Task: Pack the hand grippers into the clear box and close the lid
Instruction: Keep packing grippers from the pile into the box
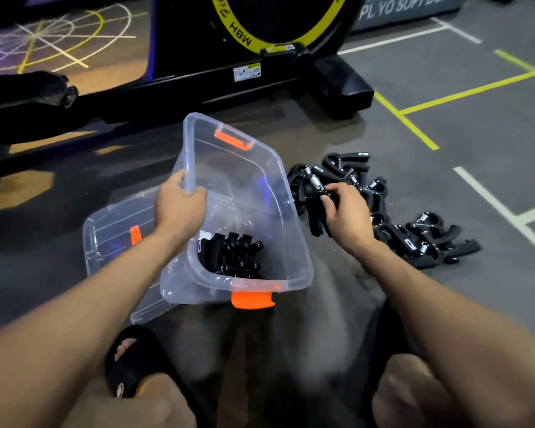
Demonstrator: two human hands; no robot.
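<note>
The clear box (278,193) with orange latches is tilted toward me on the floor. My left hand (179,202) grips its left rim. Several black hand grippers (232,254) lie inside at the near end. The clear lid (112,230) lies flat on the floor under and left of the box. To the right of the box a pile of black hand grippers (414,233) with metal springs is spread on the floor. My right hand (346,208) pinches one hand gripper (314,193) at the pile's left end, next to the box wall.
A black exercise machine (260,57) with a yellow ring stands just behind the box. My knees and a black sandal (130,359) are at the bottom. The grey floor carries white and yellow lines (414,109) on the right.
</note>
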